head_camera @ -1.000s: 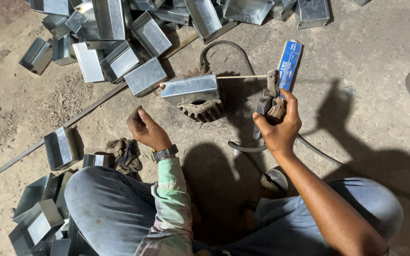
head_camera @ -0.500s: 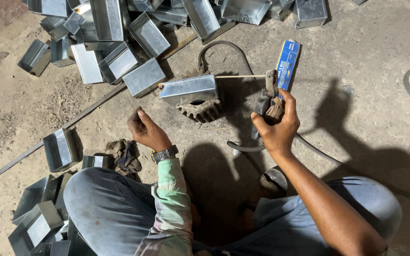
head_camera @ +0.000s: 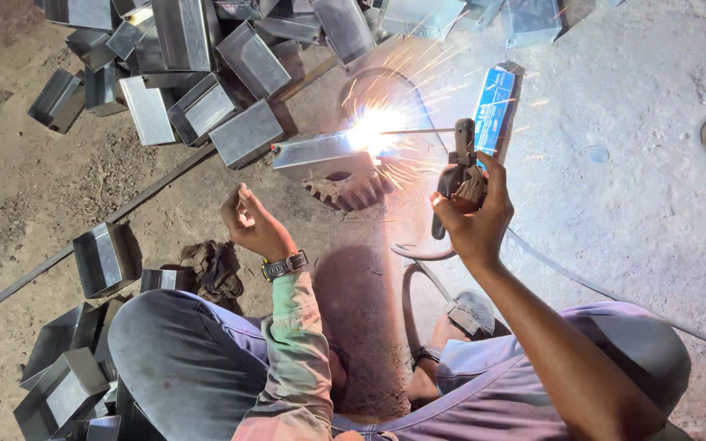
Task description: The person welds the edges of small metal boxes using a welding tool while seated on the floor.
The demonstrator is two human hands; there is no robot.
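Sparks now flare; electrode holder (head_camera: pixel 459 175) within right fingers (head_camera: pixel 496 175)

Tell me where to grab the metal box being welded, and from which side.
Grip the metal box at its left end, coming from the left. The arc sparks at its right end, where the rod from the electrode holder in the right hand meets it. The left hand hovers empty just below that cooler end.

Bare dirt floor (head_camera: pixel 631 204) under you. Heap of grey metal boxes (head_camera: pixel 206 73) beyond your left hand (head_camera: pixel 251 224). Toothed gear (head_camera: pixel 349 189) between your hands, open metal box (head_camera: pixel 316 153) on top. Rag (head_camera: pixel 210 268) just beside left hand; more boxes (head_camera: pixel 63 376) nearer you. Thin rod (head_camera: pixel 83 237) crosses floor left of it.
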